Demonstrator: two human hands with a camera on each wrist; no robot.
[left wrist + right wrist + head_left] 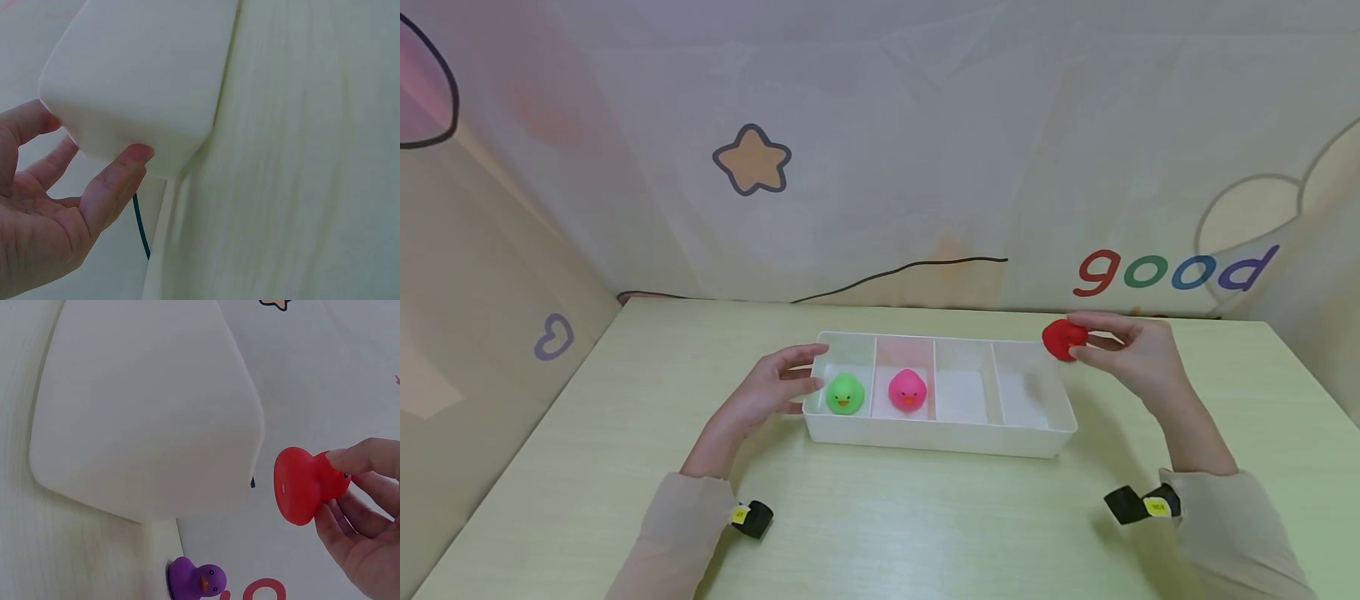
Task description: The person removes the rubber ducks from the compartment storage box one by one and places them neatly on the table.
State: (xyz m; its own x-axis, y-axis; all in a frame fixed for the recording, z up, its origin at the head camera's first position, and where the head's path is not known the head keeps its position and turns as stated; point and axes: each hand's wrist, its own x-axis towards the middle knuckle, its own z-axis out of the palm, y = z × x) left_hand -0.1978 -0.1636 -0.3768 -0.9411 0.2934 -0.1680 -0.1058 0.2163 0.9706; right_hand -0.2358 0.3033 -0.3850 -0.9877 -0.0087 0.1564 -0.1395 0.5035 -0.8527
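A white divided tray [928, 436] stands on the table with its compartments in a row. A green rubber duck [846, 394] sits in the leftmost compartment and a pink rubber duck [907, 390] in the one beside it. My left hand [778, 379] rests its fingers against the tray's left end; in the left wrist view, fingertips touch that end wall. My right hand [1123, 350] pinches a red rubber duck [300, 486] between thumb and fingers, raised near the tray's far right corner. The duck is tipped in the right wrist view, its flat base toward the tray.
A purple rubber duck [190, 579] appears in the right wrist view past the tray's right end; in the head view it cannot be made out. Behind the pale table [925, 533] hangs a printed cloth [880, 167] bearing a star and coloured letters.
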